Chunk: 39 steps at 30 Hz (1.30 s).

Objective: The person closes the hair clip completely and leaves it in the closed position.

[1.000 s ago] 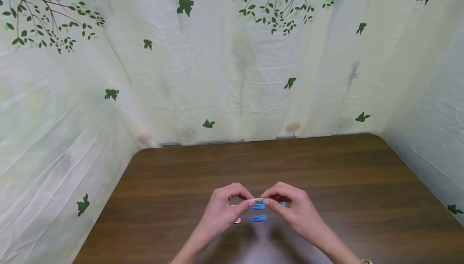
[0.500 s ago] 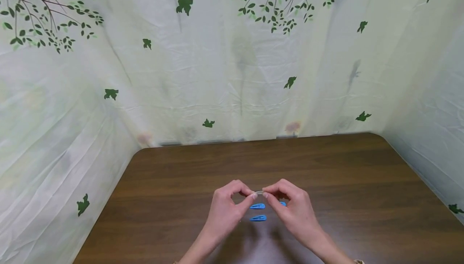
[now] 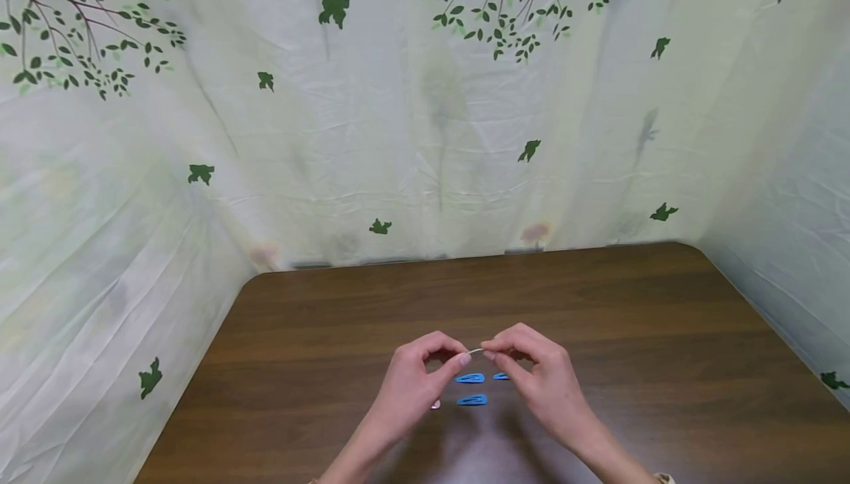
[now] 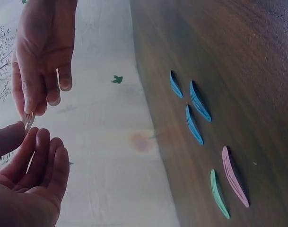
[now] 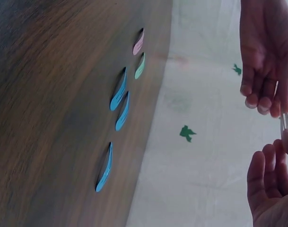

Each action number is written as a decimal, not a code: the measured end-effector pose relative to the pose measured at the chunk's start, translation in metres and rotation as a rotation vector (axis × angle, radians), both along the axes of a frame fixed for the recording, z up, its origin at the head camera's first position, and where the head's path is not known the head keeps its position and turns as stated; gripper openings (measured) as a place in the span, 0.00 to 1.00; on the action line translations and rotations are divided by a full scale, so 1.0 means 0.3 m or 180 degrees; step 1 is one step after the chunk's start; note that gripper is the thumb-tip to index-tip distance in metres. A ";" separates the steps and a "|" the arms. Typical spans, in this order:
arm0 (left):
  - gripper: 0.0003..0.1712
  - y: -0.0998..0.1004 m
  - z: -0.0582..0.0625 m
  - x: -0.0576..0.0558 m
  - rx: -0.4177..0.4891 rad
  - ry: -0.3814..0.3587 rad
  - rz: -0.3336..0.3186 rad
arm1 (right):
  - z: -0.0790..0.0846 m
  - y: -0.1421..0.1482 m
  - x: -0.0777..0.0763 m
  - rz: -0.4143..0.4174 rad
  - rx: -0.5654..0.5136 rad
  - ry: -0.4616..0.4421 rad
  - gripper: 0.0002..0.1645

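Observation:
Above the table, my left hand [image 3: 415, 381] and right hand [image 3: 544, 373] hold a small, pale snap hair clip [image 3: 476, 351] between them, each pinching one end with thumb and forefinger. Seen from the left wrist, the clip [image 4: 29, 121] shows thin parted strips, and its ends are covered by the fingertips. Below the hands lie three blue snap hair clips [image 3: 472, 400]. A pink hair clip [image 4: 232, 177] and a light green hair clip [image 4: 217, 193] lie close together on the wood. In the head view the left hand hides the green one and most of the pink one.
The brown wooden table [image 3: 319, 314] has rounded far corners. A pale cloth curtain [image 3: 412, 137] printed with leaves and birds hangs behind it and along both sides.
Both hands have risen slightly with the pale hair clip, which now appears more edge-on. The right hand has shifted, uncovering more of the rightmost blue clip.

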<state>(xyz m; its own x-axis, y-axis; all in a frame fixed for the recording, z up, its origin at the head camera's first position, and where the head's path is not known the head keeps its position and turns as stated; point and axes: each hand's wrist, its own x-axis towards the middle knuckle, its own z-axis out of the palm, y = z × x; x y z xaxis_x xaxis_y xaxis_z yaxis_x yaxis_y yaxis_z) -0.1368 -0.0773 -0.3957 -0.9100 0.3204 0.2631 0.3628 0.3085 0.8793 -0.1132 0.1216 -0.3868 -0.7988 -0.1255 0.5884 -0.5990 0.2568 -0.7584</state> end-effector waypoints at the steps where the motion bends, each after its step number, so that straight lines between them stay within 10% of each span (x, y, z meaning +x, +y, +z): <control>1: 0.03 0.003 0.003 0.000 -0.0009 -0.0085 0.0001 | -0.002 0.002 -0.001 0.0016 -0.0011 -0.0015 0.12; 11: 0.02 0.022 0.090 0.034 0.0090 -0.0387 -0.0046 | -0.075 0.047 -0.036 0.0052 0.0167 -0.0156 0.12; 17: 0.04 0.019 0.002 -0.008 0.0008 -0.0265 -0.0083 | -0.070 0.065 -0.037 0.0034 0.0411 -0.0186 0.16; 27: 0.09 0.032 -0.041 -0.041 -0.0223 0.0575 -0.0282 | -0.086 0.101 -0.048 -0.0007 0.0781 -0.0273 0.19; 39: 0.08 0.057 -0.086 -0.067 -0.0426 0.0599 -0.0415 | -0.117 0.154 -0.062 0.0120 0.1073 -0.0468 0.13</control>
<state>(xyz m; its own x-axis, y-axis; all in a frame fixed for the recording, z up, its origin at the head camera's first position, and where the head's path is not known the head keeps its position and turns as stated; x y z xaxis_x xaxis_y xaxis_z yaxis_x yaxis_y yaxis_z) -0.1569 -0.0602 -0.4215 -0.7979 0.4751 0.3710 0.5603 0.3575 0.7471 -0.1317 0.1678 -0.4220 -0.8628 -0.3236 0.3884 -0.5038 0.4867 -0.7137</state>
